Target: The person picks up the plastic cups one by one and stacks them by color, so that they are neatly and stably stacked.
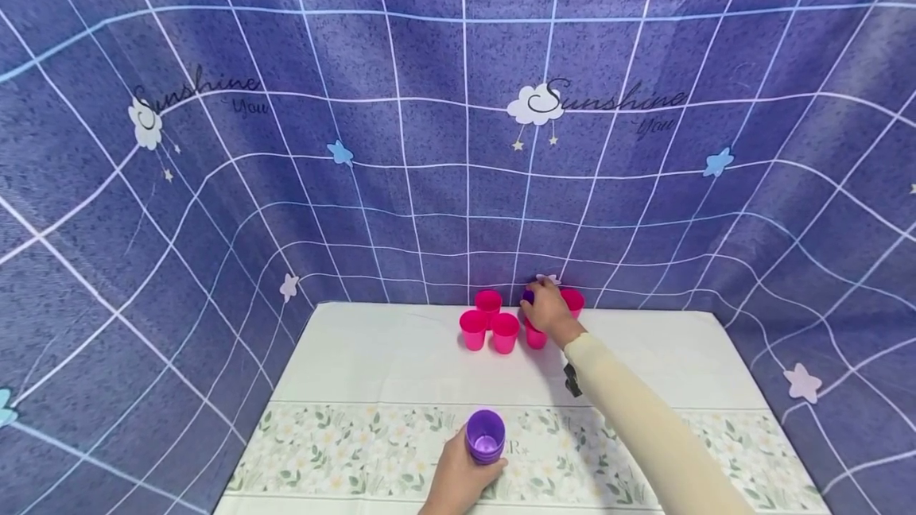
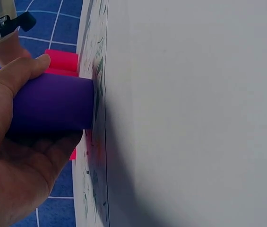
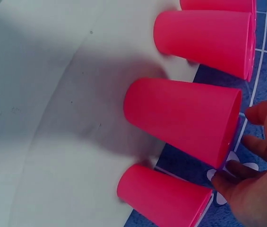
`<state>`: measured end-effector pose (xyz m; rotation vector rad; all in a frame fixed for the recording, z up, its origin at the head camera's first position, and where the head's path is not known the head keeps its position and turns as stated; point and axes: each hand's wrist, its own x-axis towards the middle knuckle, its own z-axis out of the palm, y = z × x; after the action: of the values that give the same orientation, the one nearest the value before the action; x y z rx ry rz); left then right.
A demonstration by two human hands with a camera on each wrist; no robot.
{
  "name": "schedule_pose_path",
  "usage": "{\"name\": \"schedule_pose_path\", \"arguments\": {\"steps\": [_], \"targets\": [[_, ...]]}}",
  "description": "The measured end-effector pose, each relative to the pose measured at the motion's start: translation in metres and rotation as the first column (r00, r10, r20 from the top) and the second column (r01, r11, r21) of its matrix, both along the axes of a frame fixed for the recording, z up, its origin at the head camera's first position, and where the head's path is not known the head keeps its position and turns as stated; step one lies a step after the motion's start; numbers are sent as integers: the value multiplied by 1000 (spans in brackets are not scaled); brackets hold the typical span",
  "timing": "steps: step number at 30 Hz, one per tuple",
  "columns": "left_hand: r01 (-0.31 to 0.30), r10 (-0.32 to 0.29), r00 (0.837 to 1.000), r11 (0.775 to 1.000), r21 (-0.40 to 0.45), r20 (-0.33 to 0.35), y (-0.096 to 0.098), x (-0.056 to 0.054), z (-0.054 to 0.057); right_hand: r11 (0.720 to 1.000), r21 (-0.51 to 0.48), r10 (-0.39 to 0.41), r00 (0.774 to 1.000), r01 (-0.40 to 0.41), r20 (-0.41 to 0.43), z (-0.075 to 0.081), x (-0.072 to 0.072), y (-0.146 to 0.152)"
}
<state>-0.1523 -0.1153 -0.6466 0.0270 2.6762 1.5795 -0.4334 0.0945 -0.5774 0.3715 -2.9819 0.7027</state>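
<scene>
Blue-purple grid-print curtain (image 1: 429, 133) fills the back and both sides, with a white table (image 1: 386, 356) in front and a floral band (image 1: 343, 451) running across it. A cream sleeve (image 1: 644, 420) reaches in from the lower right, toward the back of the table.

Left hand (image 1: 458, 474) low centre, over the floral band — grip full, fingers and thumb round a purple cup stack (image 1: 487, 434), mouth up, several rims showing. Can't tell if its base touches the table.

Right hand (image 1: 551, 315) at the back edge — grip narrow, thumb and fingers pinching a mostly hidden purple item (image 1: 528, 296) just past the rim of a pink cup (image 1: 535, 338); behind it or inside it, can't tell.

Other pink cups stand upright near the back edge: a tight group of three (image 1: 505, 334) left of the right hand, one more (image 1: 574, 300) just right of it.

Small stuff: dark device (image 1: 572, 380) at the right cuff; on the curtain, white cloud prints (image 1: 535, 106), "Sunshine You" lettering, blue stars (image 1: 718, 162).
</scene>
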Motion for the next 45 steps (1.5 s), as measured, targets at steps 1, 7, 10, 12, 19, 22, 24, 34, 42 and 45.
{"name": "schedule_pose_path", "arguments": {"steps": [1,7,10,12,19,22,24,34,42,45], "targets": [[-5,5,1000,1000,4,2,0,0,0,1000,1,1,1000,-1,4,0,-1,0],[-4,4,1000,1000,-5,-2,1,-2,-3,999,-34,-8,1000,8,6,-3,-3,4],[-3,3,1000,1000,-12,-6,2,-2,-4,998,-52,-20,1000,20,-5,-3,-3,6],[-5,5,1000,1000,-19,-8,2,-2,-4,997,-75,-29,999,28,-18,-3,-2,7],[2,-3,1000,999,-35,-18,0,-1,-2,973,-228,-72,991,45,-111,16,6,7],[5,-6,1000,999,-43,-26,1,0,0,966,-255,-79,989,44,-127,24,13,7],[4,-5,1000,999,-41,-23,1,1,0,960,-277,-84,988,46,-129,29,18,7],[-14,12,1000,999,-51,-24,2,2,0,917,-398,-89,983,18,-160,50,54,16],[-31,28,998,998,-56,-55,4,0,2,861,-505,-54,979,-53,-197,52,81,22],[-28,25,998,998,-63,-53,5,2,3,832,-553,-67,983,-41,-173,53,96,25]]}}
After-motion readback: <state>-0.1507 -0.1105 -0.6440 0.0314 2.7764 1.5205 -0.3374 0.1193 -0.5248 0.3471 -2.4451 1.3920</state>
